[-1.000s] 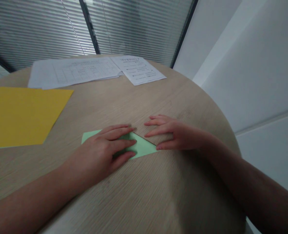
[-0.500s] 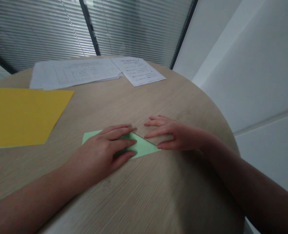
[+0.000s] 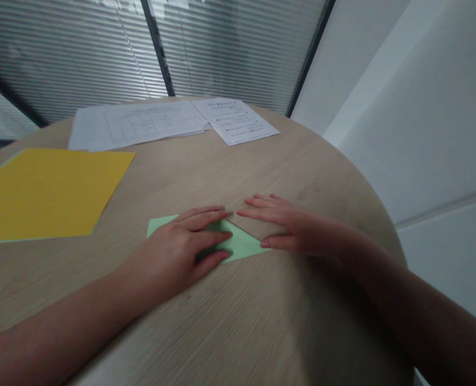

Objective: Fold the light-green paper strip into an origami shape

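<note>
Since the earlier frame, the right hand (image 3: 296,228) has drawn its fingers closer together, thumb apart from them at the right end of the green paper (image 3: 248,245). Fingers slightly spread, the left hand (image 3: 179,244) lies palm-down over this sheet on the tabletop (image 3: 238,327), forearm slanting from lower left.

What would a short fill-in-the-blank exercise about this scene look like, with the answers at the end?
1. The paper under the left hand is coloured ____.
2. Of the paper's left and right ends, the right hand is nearer the ____ one.
3. The big coloured sheet at the picture's left edge is ____ on top.
4. The printed pages lie toward the ____ edge of the table, away from the person.

Missing words: green, right, yellow, far.
</note>
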Available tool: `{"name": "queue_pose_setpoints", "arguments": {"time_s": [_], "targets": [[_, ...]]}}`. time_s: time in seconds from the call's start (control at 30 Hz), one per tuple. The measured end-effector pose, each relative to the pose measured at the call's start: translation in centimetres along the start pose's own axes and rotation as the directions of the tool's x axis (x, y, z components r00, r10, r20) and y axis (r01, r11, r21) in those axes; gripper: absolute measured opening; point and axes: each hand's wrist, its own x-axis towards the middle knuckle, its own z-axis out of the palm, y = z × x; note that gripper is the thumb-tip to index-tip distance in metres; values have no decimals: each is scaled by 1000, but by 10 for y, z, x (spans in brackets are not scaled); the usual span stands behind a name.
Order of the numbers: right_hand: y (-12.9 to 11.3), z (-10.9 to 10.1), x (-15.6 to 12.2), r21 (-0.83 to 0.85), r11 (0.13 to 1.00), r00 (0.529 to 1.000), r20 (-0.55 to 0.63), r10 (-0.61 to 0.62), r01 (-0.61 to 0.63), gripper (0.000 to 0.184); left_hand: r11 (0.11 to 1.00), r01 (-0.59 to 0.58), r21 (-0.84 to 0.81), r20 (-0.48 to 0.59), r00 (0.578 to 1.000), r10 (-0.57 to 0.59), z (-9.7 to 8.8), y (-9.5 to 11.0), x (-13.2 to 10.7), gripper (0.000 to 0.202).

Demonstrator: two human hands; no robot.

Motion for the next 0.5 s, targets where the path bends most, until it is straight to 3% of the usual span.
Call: {"name": "queue_pose_setpoints", "arguments": {"time_s": [0.3, 0.5], "targets": [[1, -8, -7, 18, 1000, 999, 53, -14, 13, 67, 1000, 1, -22, -11, 1000, -1, -2, 2, 2, 24], [2, -7, -10, -15, 999, 999, 20, -33, 33, 46, 1000, 0, -22, 9, 1000, 0, -4, 5, 4, 23]]}}
